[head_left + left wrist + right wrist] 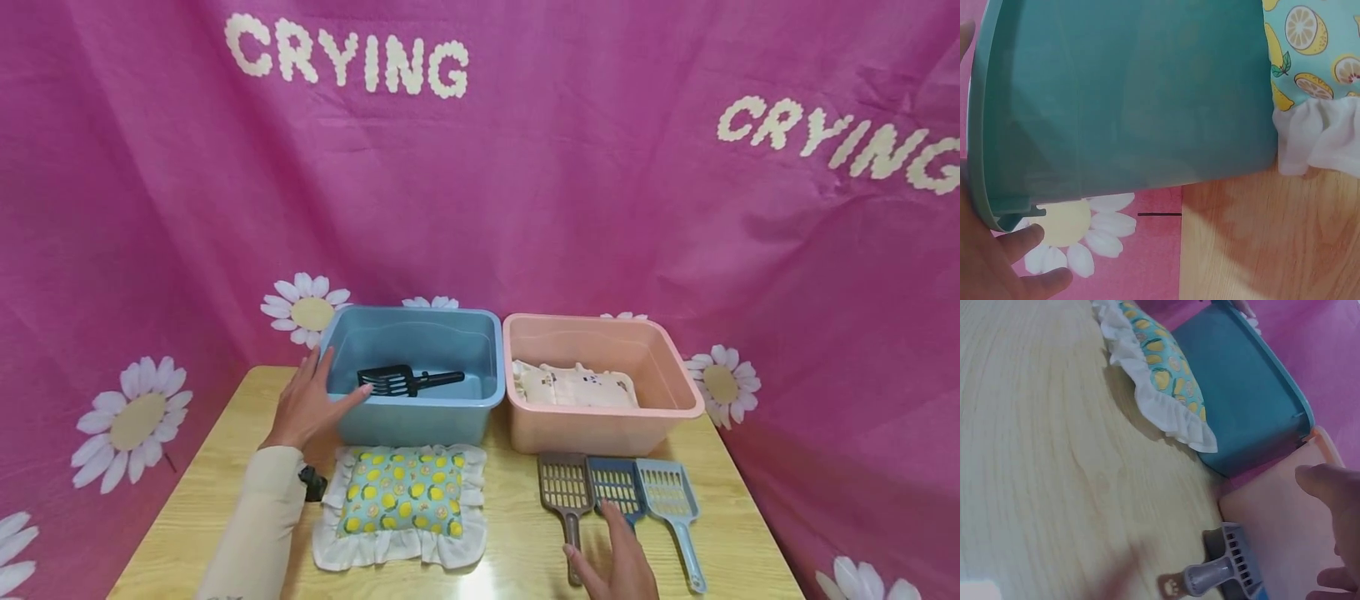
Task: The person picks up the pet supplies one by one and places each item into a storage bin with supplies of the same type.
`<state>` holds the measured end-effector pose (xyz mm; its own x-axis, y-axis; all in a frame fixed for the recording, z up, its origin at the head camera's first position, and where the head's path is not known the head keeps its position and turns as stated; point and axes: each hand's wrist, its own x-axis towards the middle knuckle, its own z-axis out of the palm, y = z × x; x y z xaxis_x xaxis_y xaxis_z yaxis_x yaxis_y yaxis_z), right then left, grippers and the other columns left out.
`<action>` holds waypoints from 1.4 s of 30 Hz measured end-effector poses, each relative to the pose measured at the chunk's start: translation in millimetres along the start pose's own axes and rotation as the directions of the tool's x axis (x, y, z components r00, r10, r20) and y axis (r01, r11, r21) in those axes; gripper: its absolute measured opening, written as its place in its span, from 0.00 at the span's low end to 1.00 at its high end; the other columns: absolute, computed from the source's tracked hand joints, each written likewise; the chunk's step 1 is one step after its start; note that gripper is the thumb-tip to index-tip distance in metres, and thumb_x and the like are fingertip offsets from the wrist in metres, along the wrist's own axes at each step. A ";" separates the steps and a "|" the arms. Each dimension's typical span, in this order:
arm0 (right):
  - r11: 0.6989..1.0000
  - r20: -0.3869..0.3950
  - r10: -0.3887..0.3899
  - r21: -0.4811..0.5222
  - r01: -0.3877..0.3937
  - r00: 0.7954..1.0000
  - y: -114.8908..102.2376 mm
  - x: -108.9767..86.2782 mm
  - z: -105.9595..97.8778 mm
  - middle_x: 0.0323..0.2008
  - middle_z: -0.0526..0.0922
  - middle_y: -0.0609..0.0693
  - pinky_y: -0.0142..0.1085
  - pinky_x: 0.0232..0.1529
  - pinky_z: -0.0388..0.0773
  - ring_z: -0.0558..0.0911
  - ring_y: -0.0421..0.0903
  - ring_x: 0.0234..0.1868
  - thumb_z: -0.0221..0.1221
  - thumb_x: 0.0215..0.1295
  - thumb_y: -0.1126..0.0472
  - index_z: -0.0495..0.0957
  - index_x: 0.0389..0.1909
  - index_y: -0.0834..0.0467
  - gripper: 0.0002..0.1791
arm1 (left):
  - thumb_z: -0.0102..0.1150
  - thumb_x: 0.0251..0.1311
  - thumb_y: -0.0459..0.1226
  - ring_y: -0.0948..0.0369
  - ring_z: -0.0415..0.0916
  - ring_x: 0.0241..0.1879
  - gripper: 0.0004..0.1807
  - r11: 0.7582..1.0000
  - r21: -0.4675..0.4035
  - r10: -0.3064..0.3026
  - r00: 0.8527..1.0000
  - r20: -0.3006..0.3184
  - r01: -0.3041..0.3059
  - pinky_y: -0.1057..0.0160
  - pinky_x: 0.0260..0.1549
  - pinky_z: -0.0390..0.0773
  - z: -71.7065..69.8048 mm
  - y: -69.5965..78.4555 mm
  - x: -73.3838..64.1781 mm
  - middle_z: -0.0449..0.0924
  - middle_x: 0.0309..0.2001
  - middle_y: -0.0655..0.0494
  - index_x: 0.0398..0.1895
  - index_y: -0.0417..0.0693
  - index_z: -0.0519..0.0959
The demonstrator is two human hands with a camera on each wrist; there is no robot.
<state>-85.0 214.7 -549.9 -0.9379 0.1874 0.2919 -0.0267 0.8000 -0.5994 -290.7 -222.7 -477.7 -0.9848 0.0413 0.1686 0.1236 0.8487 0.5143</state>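
Observation:
My left hand is spread at the near left corner of the blue bin, its thumb reaching across the front rim and its fingers along the left side. Inside that bin lies a black slotted litter scoop. Over the litter scoops at the front right is my right hand, fingers apart, nothing held. Its thumb overlaps the handle of the brown litter scoop in the head view. Beside that one lie a dark blue litter scoop and a light blue litter scoop.
A lemon-print cushion with white ruffles lies before the blue bin. The pink bin stands to its right and holds a cream cushion. A small black object sits near my left wrist. Pink daisy cloth encloses the table.

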 end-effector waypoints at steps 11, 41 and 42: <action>0.983 0.145 0.181 -0.024 -0.180 0.973 -1.3 -0.7 15.3 0.62 0.69 0.70 0.60 0.53 0.72 0.72 0.68 0.59 0.67 0.55 0.44 0.62 0.67 0.66 0.46 | 0.54 0.48 0.72 0.39 0.42 0.73 0.62 1.000 0.014 -0.027 1.000 -0.013 0.027 0.27 0.60 0.52 -3.1 -2.3 -1.1 0.38 0.77 0.43 0.77 0.47 0.45; 0.905 0.347 0.403 -0.009 -0.426 0.847 31.2 1.2 33.8 0.61 0.64 0.78 0.62 0.51 0.72 0.68 0.74 0.59 0.66 0.50 0.33 0.58 0.66 0.74 0.57 | 0.55 0.50 0.70 0.38 0.46 0.71 0.62 0.997 -0.042 -0.070 0.998 -0.005 0.069 0.28 0.56 0.59 3.6 -3.0 -4.1 0.36 0.77 0.46 0.78 0.51 0.38; 0.904 0.347 0.406 -0.013 -0.428 0.845 32.1 1.5 34.7 0.61 0.64 0.78 0.62 0.51 0.72 0.68 0.74 0.59 0.66 0.49 0.33 0.59 0.66 0.73 0.58 | 0.54 0.50 0.70 0.38 0.46 0.71 0.62 0.997 -0.039 -0.073 0.997 -0.005 0.073 0.28 0.56 0.59 3.4 -3.4 -4.2 0.36 0.77 0.46 0.78 0.50 0.38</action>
<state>-99.3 220.9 -594.6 -0.9239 0.2849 -0.2553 0.3819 0.6499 -0.6571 -287.4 -223.9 -483.0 -0.9906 -0.0234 0.1347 0.0563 0.8281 0.5578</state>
